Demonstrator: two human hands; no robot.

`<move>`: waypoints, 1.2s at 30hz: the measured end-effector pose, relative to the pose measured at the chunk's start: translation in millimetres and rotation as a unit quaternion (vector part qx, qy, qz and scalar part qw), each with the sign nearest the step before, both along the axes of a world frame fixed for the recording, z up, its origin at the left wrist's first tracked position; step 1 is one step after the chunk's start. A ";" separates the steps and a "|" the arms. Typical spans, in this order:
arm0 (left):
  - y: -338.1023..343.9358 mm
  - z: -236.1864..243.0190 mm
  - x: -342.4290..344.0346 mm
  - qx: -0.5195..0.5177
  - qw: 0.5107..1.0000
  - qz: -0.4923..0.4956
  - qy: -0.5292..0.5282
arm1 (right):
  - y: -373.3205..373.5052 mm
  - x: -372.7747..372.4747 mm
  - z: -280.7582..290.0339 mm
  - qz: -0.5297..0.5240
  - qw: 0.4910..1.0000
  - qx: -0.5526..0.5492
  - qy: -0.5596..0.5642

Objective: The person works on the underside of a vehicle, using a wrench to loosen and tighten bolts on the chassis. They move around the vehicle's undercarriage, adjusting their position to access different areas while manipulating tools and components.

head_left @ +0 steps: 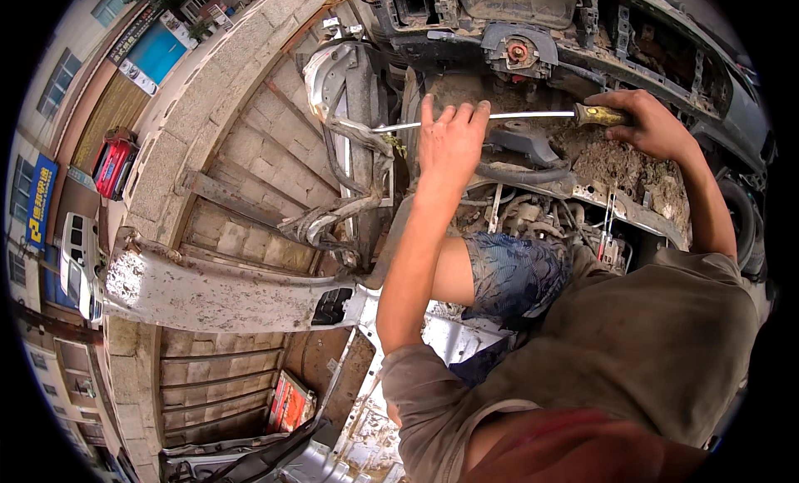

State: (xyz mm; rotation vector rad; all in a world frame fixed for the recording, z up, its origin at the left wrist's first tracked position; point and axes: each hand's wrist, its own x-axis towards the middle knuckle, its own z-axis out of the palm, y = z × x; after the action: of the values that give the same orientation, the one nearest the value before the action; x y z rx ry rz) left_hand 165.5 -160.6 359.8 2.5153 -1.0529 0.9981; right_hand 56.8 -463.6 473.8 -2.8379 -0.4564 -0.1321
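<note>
A long screwdriver point(533, 115) with a straight bright shaft and a worn yellow-and-dark handle lies across a stripped car body. Its handle is in my right hand point(653, 123), fingers closed round it. Toward the left end of the shaft, my left hand point(452, 141) is closed over the metal, hiding part of it. The tip end reaches a dirty wiring harness point(366, 137) along the metal body pillar point(349, 79); whether it touches anything there I cannot tell. Below the shaft sits a dark grey plastic trim piece point(524, 141), next to caked dirt point(620, 166).
The stripped dashboard point(516, 8) spans the far side. A scuffed silver body panel point(208, 291) juts left beside my leg point(516, 275). Loose wires and metal parts point(533, 212) lie in front of me. Beyond the brick wall point(187, 117) stand a red car point(115, 162) and a white van point(81, 262).
</note>
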 end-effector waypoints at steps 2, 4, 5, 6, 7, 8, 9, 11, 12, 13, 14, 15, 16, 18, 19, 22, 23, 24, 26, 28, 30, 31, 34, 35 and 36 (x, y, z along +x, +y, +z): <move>-35.2 2.1 0.8 -0.068 0.995 -0.005 -0.076 | -25.2 -11.2 13.1 -0.101 0.981 0.166 0.006; -41.9 -4.9 -17.0 -0.102 0.994 -0.043 0.000 | -55.4 -22.7 35.8 -0.137 0.988 0.014 -0.069; -40.6 -6.5 -27.0 -0.113 0.990 -0.071 0.041 | -74.8 -32.3 45.9 -0.169 0.982 -0.005 -0.084; -32.9 -9.9 -38.9 -0.116 0.985 -0.093 0.085 | -88.7 -40.3 50.0 -0.197 0.976 -0.016 -0.095; -24.0 -16.5 -51.5 -0.138 0.978 -0.114 0.106 | -91.8 -47.7 56.4 -0.208 0.971 -0.025 -0.117; -15.4 -23.1 -61.9 -0.157 0.970 -0.138 0.121 | -99.1 -59.0 54.7 -0.216 0.963 -0.037 -0.157; -6.2 -29.9 -71.8 -0.178 0.961 -0.159 0.136 | -104.6 -62.4 54.5 -0.232 0.959 -0.029 -0.158; 17.0 -43.2 -95.9 -0.228 0.945 -0.188 0.140 | -111.7 -71.5 48.6 -0.248 0.953 -0.022 -0.172; 29.3 -53.1 -107.2 -0.257 0.941 -0.179 0.128 | -115.7 -72.5 45.6 -0.244 0.950 -0.021 -0.194; 44.1 -70.0 -116.1 -0.285 0.937 -0.163 0.121 | -118.4 -65.6 37.1 -0.237 0.948 -0.019 -0.210; 55.8 -85.6 -122.5 -0.322 0.929 -0.145 0.106 | -112.9 -59.2 35.8 -0.227 0.950 -0.030 -0.212; 68.9 -101.4 -128.9 -0.355 0.922 -0.126 0.092 | -96.2 -52.1 36.1 -0.249 0.943 -0.071 -0.209; 82.9 -124.7 -135.6 -0.374 0.921 -0.068 0.089 | -74.9 -46.0 37.1 -0.267 0.935 -0.113 -0.202; 101.6 -180.1 -138.5 -0.420 0.904 0.049 0.067 | -37.7 -39.8 40.4 -0.277 0.929 -0.137 -0.202; 110.9 -207.7 -143.9 -0.406 0.903 0.097 0.096 | -26.9 -37.5 41.7 -0.279 0.926 -0.147 -0.206; 119.1 -249.9 -151.6 -0.408 0.864 0.174 0.237 | -17.7 -38.2 47.2 -0.262 0.921 -0.157 -0.240; 115.0 -252.0 -155.4 -0.434 0.826 0.166 0.319 | -17.5 -37.7 39.4 -0.268 0.914 -0.172 -0.250; 119.1 -251.9 -164.1 -0.449 0.783 0.161 0.399 | -22.1 -31.5 27.7 -0.299 0.915 -0.160 -0.221; 127.2 -258.9 -171.0 -0.380 0.787 0.148 0.462 | -21.9 -27.7 5.6 -0.286 0.919 -0.132 -0.237; 128.9 -259.4 -181.6 -0.381 0.801 0.159 0.434 | -35.4 -24.7 -18.0 -0.278 0.921 -0.135 -0.237; 149.5 -265.4 -195.1 -0.341 0.799 0.205 0.451 | -24.3 -27.0 -22.1 -0.295 0.917 -0.129 -0.237; 161.4 -272.2 -198.1 -0.349 0.791 0.216 0.454 | -22.6 -25.7 -20.7 -0.291 0.921 -0.128 -0.223; 174.6 -261.7 -198.1 -0.374 0.741 0.263 0.492 | -25.0 -25.7 -14.2 -0.282 0.931 -0.134 -0.189; 181.9 -270.9 -198.8 -0.375 0.759 0.261 0.465 | -23.1 -28.6 -12.5 -0.276 0.934 -0.131 -0.188; 182.8 -272.1 -197.3 -0.376 0.776 0.257 0.436 | -25.2 -28.1 -11.7 -0.271 0.935 -0.128 -0.188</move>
State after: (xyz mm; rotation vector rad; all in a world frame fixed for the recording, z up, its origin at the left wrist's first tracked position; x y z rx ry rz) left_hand -31.8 22.2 87.7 2.1037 0.2975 0.1358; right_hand 28.7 -488.8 462.2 -3.1211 0.2809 -0.7812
